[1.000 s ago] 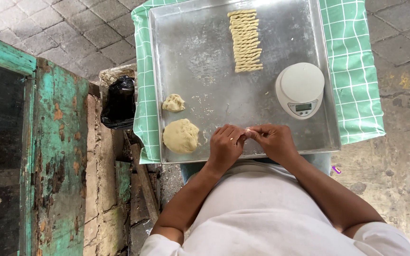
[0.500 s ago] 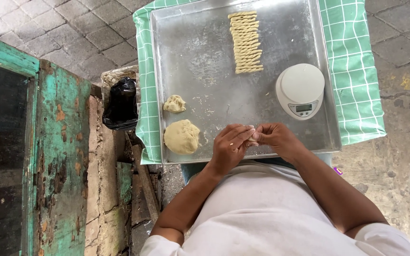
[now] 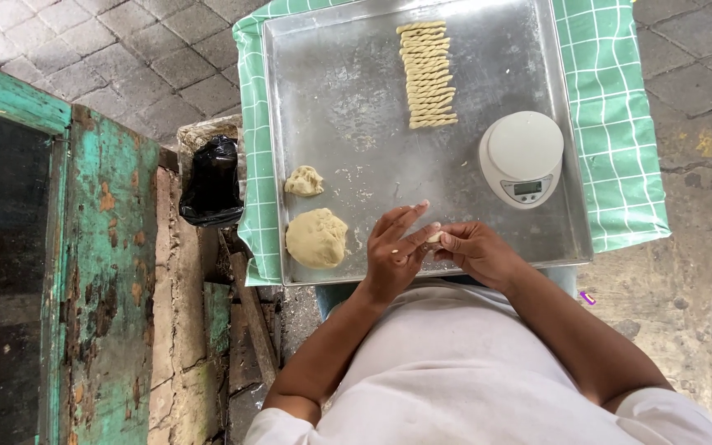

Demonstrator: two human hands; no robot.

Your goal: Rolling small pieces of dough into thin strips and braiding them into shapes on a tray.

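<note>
On the metal tray (image 3: 356,107), dough ball (image 3: 316,238), twisted strips (image 3: 428,74), scale (image 3: 522,158).

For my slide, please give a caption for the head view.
Both hands, left hand and right hand, pinch a small dough piece over a metal tray.

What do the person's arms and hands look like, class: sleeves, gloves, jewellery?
Both arms are bare from short white sleeves down. The left hand and right hand wear no gloves; no rings, watch or bracelets show.

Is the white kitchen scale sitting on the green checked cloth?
No, the scale sits on the metal tray, right of the twisted dough sticks.
</note>
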